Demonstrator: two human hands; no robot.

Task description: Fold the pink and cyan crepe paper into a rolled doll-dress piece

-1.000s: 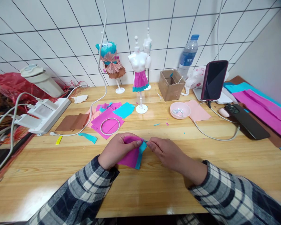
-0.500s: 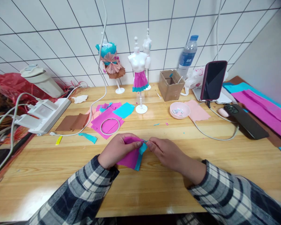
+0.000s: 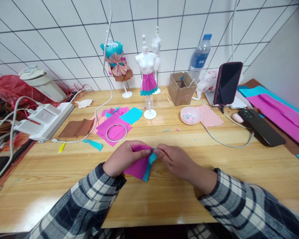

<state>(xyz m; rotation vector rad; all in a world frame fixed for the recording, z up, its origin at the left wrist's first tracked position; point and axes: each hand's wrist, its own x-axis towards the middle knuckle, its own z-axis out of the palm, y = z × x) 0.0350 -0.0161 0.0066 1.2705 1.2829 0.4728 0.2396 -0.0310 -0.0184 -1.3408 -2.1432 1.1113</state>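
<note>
- Movement: slight only. Your view tips a little, so everything on the bench (image 3: 169, 205) sits marginally higher in frame than half a second ago; neither hand shows any clear travel.
- Left hand (image 3: 126, 157): grasping the magenta piece (image 3: 138, 167), thumb on top, its lower part hanging out below your palm.
- Right hand (image 3: 176, 161): thumb and forefinger pinched at the upper end of the teal edging (image 3: 147, 171). Whether they also grip something thin cannot be told.
- Location: the work is between your hands, above the near part of the bench, in front of the dress form (image 3: 146, 64) and well apart from the pale pink bowl (image 3: 183, 119).
- Recommendation: keep both pinches close together and the teal edge aligned with the magenta. Work in short, even movements; the material looks thin and, in my judgement, could tear or pucker under a hard pull. Steady the left thumb before shifting the right.
</note>
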